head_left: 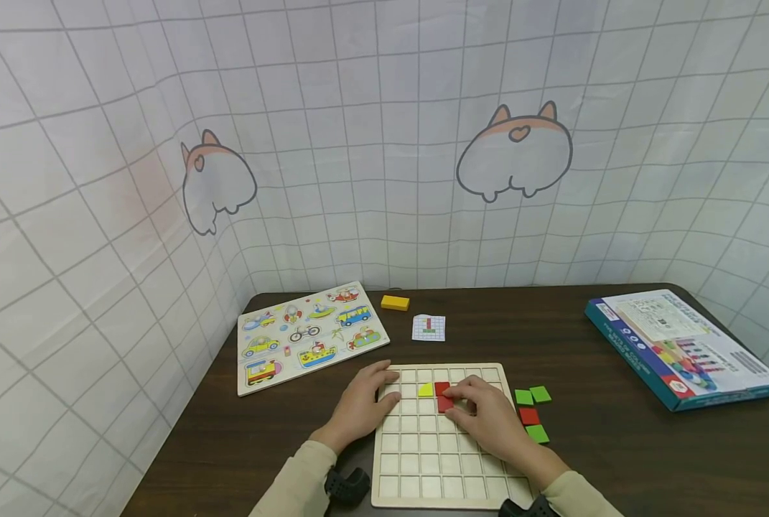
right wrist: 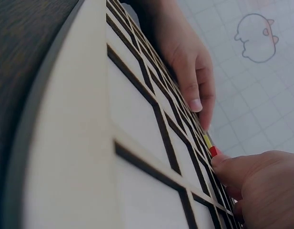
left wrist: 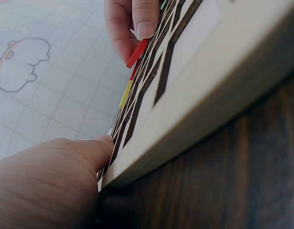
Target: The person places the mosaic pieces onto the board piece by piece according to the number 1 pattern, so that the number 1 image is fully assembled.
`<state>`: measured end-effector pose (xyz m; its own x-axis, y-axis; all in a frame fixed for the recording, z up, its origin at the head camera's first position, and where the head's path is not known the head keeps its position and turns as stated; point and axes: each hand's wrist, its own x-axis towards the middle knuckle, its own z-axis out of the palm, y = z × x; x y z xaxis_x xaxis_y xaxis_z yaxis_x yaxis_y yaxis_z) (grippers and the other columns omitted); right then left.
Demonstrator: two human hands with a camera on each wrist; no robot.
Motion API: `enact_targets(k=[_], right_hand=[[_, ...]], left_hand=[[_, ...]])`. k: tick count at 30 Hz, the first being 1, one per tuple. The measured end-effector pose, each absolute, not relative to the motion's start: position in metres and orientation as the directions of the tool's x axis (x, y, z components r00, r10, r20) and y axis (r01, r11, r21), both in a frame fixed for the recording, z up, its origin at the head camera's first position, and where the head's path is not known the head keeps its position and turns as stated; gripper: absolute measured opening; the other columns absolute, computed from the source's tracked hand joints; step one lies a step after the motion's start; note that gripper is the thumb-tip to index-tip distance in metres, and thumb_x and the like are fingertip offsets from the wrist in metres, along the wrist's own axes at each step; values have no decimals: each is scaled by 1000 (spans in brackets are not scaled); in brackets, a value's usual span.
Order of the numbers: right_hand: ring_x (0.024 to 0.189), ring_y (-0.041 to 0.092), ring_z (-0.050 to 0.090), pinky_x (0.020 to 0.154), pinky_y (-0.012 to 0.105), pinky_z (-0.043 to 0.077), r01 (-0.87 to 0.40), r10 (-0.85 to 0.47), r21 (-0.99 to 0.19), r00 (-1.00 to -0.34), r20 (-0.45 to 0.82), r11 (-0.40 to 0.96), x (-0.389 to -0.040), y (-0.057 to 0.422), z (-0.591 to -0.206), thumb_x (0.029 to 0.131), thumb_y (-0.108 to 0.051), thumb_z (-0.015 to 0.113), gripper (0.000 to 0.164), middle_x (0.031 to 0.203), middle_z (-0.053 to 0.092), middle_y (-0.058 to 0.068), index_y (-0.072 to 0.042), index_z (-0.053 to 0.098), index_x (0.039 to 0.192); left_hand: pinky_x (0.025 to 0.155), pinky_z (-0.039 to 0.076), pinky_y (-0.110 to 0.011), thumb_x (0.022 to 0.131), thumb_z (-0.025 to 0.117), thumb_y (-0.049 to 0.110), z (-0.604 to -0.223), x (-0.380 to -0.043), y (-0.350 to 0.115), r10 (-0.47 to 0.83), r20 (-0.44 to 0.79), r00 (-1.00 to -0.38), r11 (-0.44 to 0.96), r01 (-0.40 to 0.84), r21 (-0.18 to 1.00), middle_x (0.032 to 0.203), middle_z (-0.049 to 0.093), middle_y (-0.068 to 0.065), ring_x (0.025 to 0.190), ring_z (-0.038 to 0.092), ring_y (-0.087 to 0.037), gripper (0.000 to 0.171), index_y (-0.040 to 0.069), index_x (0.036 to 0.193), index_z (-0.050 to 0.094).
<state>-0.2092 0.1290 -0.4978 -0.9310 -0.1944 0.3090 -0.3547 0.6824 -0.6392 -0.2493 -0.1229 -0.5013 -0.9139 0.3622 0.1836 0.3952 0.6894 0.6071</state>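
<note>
A square wooden grid board (head_left: 437, 500) lies on the dark table. My left hand (head_left: 355, 403) rests at its upper left edge, thumb and fingertips touching the frame. With thumb and fingers my right hand (head_left: 487, 422) pinches a red square tile (head_left: 445, 404), which shows tilted over the grid in the left wrist view (left wrist: 137, 51). Just above it, another red tile (head_left: 441, 388) sits in a cell, and a yellow tile (head_left: 426, 390) is to its left. Seen from the right wrist, the right thumb (right wrist: 223, 164) presses near the red tile (right wrist: 213, 151).
Right of the board lie several green tiles (head_left: 537, 434) and a red one (head_left: 529, 416). Behind it are a small pattern card (head_left: 429, 328) and a yellow block (head_left: 395, 303). A vehicle picture board (head_left: 313, 337) is at left, a flat box (head_left: 684, 348) at right.
</note>
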Motion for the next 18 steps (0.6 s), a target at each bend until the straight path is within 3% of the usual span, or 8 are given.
enact_targets(k=[18], right_hand=[[67, 4, 44, 58, 21, 37, -359, -200, -643, -930, 309, 677, -209, 129, -498, 79, -20, 83, 26, 93, 59, -14, -21, 76, 104]], left_hand=[[110, 37, -52, 97, 63, 30, -503, -250, -125, 378, 193, -906, 679, 413, 607, 151, 41, -7, 140, 36, -31, 37, 14, 130, 62]])
